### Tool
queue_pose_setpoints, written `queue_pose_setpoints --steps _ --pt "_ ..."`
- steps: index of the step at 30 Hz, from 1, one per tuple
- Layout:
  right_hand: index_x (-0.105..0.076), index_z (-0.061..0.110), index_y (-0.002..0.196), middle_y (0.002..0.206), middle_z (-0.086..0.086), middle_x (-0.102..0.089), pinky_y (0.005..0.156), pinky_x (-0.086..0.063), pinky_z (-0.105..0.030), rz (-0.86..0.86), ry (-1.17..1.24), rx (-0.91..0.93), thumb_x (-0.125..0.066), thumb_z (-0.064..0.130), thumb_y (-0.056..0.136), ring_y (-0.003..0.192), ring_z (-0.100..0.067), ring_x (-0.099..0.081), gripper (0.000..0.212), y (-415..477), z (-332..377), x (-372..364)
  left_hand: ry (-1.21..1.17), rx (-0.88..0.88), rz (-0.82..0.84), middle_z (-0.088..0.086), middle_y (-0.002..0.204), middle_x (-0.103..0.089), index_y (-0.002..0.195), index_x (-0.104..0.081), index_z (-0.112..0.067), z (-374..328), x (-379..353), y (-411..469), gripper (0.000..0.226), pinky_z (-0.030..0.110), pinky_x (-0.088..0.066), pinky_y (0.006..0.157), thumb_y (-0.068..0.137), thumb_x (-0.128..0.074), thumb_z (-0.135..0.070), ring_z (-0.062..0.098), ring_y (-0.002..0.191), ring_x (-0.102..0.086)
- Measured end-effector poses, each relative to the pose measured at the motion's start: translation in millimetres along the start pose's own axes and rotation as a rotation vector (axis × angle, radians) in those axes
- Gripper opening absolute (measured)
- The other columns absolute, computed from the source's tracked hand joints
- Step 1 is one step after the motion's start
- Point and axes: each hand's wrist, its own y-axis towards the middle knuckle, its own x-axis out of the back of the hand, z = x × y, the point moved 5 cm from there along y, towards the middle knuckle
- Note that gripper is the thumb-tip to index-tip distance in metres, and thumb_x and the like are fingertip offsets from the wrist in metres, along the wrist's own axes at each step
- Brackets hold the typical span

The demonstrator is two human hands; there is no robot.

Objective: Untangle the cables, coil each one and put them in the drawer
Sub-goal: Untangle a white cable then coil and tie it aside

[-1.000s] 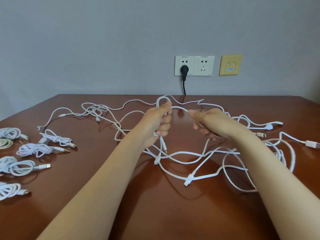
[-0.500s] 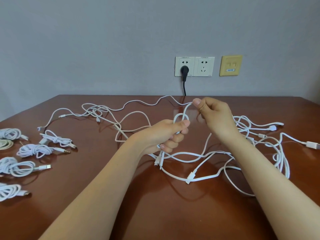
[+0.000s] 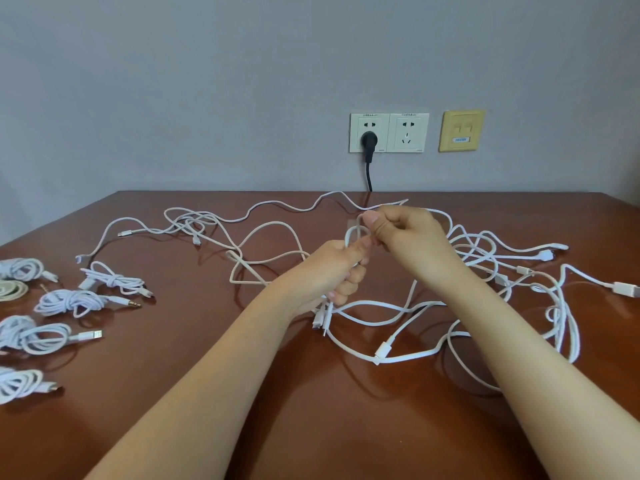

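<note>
A tangle of white cables (image 3: 398, 317) sprawls over the middle and right of the brown table (image 3: 311, 410). My left hand (image 3: 332, 271) grips a small coil of one white cable (image 3: 353, 235), with two plug ends hanging below its fist. Just above it, my right hand (image 3: 405, 233) pinches the top of the same loop between thumb and forefinger. Several coiled white cables (image 3: 69, 303) lie in a column at the table's left edge. No drawer is in view.
A loose cable runs along the back of the table (image 3: 263, 206). A white USB plug (image 3: 627, 289) lies at the far right. On the wall are white sockets (image 3: 388, 133) with a black plug (image 3: 369, 140) and a yellow plate (image 3: 462, 130).
My hands have come close together, and a cable stretch that arched between them is now a small loop on my left hand. My right hand has drawn slightly nearer and lower over the left fist.
</note>
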Motion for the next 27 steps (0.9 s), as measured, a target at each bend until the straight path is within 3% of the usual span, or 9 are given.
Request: queue_pose_setpoints --steps 3,6,9,14,18,25,27 --pt "-0.05 0.011 0.059 0.033 0.011 -0.038 0.04 -0.023 -0.011 0.112 0.153 -0.105 -0.05 0.026 0.095 0.033 -0.003 -0.033 0.039 -1.7 -2.3 -4.2 -0.044 -0.014 -0.037 -0.007 0.045 -0.027 0.072 -0.038 -0.014 0.2 2.3 1.3 0.038 0.011 -0.017 0.032 0.098 -0.035 -0.041 0.002 0.031 -0.019" --pt "-0.047 0.012 0.057 0.042 0.007 -0.033 0.037 -0.021 -0.016 0.221 0.308 -0.292 -0.049 0.031 0.094 0.037 -0.007 -0.024 0.041 -5.1 -10.2 -4.9 -0.101 -0.056 -0.046 -0.007 0.048 -0.026 0.074 -0.039 -0.014 -2.0 2.7 1.9 0.044 0.012 -0.018 0.032 0.097 -0.027 -0.05 0.002 0.033 -0.018" --pt "-0.051 0.013 0.061 0.044 0.002 -0.036 0.039 -0.02 -0.018 0.207 0.348 -0.418 -0.051 0.034 0.093 0.038 -0.01 -0.026 0.039 -7.7 -20.8 -7.1 -0.094 -0.036 -0.093 -0.007 0.044 -0.026 0.072 -0.038 -0.014 -1.4 4.2 2.6 0.052 0.011 -0.017 0.033 0.094 -0.017 -0.057 0.002 0.03 -0.018" --pt "-0.047 0.013 0.06 0.038 0.006 -0.047 0.035 -0.028 -0.016 -0.036 0.262 -0.333 -0.056 0.029 0.093 0.029 -0.006 -0.033 0.037 -6.3 -26.4 -3.5 -0.025 -0.064 -0.126 -0.01 0.041 -0.027 0.072 -0.038 -0.015 -1.2 4.0 3.5 0.042 0.012 -0.018 0.034 0.098 -0.028 -0.046 0.003 0.031 -0.02" --pt "-0.046 0.015 0.057 0.039 0.009 -0.047 0.049 -0.03 -0.022 -0.221 0.217 -0.182 -0.057 0.027 0.092 0.032 0.0 -0.04 0.038 -3.9 -22.9 1.1 -0.083 -0.066 -0.059 -0.008 0.041 -0.028 0.073 -0.042 -0.014 -4.6 2.0 0.6 0.031 0.013 -0.018 0.032 0.1 -0.039 -0.029 0.003 0.03 -0.021" --pt "-0.039 0.011 0.069 0.038 0.012 -0.037 0.037 -0.03 -0.011 -0.176 0.657 -0.067 -0.04 0.01 0.098 0.035 -0.003 -0.036 0.029 -7.6 -8.0 -4.4 -0.169 -0.039 0.119 -0.009 0.044 -0.023 0.078 -0.045 -0.012 -7.2 -7.6 -3.9 0.033 0.013 -0.016 0.03 0.1 -0.035 -0.035 0.002 0.032 -0.016" --pt "-0.041 0.01 0.069 0.043 0.008 -0.039 0.037 -0.029 -0.01 -0.166 0.66 -0.074 -0.042 0.011 0.098 0.035 -0.003 -0.035 0.028 -6.9 -7.8 -3.5 -0.173 -0.042 0.125 -0.009 0.045 -0.023 0.077 -0.043 -0.013 -7.4 -6.6 -4.1 0.036 0.013 -0.016 0.031 0.098 -0.034 -0.041 0.002 0.033 -0.016"
